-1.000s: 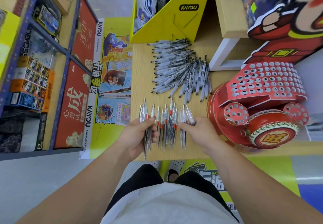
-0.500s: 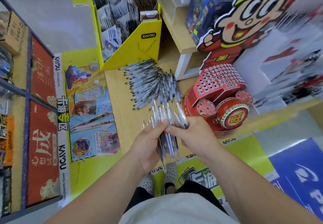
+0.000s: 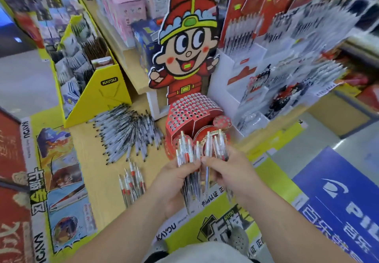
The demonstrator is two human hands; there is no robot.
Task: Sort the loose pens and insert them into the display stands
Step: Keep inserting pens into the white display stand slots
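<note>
My left hand and my right hand together grip a bundle of clear pens with red bands, held upright in front of the red display stand. The stand's top is a curved panel full of round holes, all without pens. A few clear red-banded pens lie on the wooden tabletop left of my hands. Behind them a large heap of grey-and-white pens is spread out.
A yellow KAYOU card display box stands at the back left. A cartoon figure cutout rises behind the stand. White racks of packaged pens fill the right. The table's front edge runs just below my hands.
Both hands lifted the pen bundle off the table and carried it right, up in front of the red stand. A few pens stayed on the table. My view swung up and right.
</note>
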